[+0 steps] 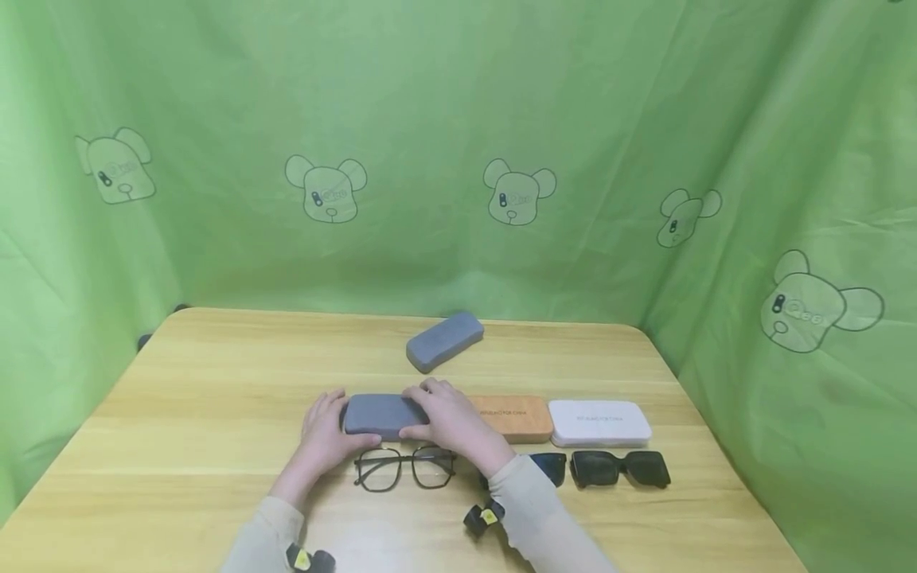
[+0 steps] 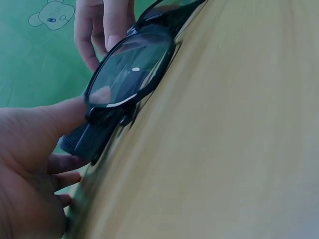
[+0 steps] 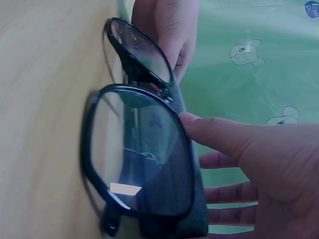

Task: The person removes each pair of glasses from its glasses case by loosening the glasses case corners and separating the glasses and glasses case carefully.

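Case [image 1: 383, 415], nearer gray one, is clamped in the fingers [image 3: 232, 193] of my left hand [image 1: 325, 436] and right hand [image 1: 458, 418]. Clear glasses [image 1: 406, 458] are sitting right in front.

- I see a green curtain [image 1: 423, 255] hanging round the back and sides, printed with outlined bear heads [image 1: 325, 195].
- On my feed, a wood-grain table [image 1: 208, 390] runs toward that curtain.
- Near its far edge I make out a grey case [image 1: 446, 342], lying at a slant.
- I spot an orange-brown case [image 1: 526, 419], partly hidden, just beside a white case [image 1: 600, 422].
- Below them I find dark sunglasses [image 1: 641, 469].
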Demonstrator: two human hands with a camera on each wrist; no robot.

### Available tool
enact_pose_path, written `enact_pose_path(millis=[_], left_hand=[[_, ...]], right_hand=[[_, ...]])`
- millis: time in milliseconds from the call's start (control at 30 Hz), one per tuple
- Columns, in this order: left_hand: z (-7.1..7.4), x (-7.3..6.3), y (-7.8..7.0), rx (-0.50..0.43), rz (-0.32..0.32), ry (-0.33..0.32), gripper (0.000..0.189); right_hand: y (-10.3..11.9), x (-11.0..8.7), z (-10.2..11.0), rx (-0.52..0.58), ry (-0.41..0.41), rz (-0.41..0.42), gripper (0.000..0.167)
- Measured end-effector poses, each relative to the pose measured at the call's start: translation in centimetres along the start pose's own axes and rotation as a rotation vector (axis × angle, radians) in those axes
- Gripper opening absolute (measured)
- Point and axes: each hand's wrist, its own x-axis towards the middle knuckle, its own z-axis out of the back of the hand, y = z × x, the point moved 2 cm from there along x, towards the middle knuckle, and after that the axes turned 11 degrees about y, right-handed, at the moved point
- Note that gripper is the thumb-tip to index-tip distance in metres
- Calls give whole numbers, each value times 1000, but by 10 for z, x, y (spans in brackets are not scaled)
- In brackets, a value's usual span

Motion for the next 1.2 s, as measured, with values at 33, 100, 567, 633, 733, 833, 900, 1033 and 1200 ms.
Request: enact_pose_path(millis=[33,100,567,633,733,833,900,1033,1200], left_hand=[[1,-1,-1,-11,-3,1,91],[5,-1,-2,-40,-5,7,90],[27,-2,-14,-133,48,99,87],[29,-2,-15,-138,48,102,85],[34,-1,-17,-137,45,109,83],[39,0,-21,-138,33,115,81],[42,2,-24,-123,20,116,79],[48,8,-30,-87,-22,102,74],[49,17,-37,-58,-61,77,72]], right_hand=[[0,0,1,0,-4,4,61],[-2,-1,5,3,-12,2,61],[-14,-4,27,49,-49,-57,58],[-15,-3,29,46,-62,-59,57],[-18,-3,31,36,-84,-53,54],[-22,-4,35,12,-107,-41,52],[-25,-5,39,-12,-119,-40,52],[-31,-7,48,-51,-132,-47,51],[-39,-8,59,-104,-129,-61,52]])
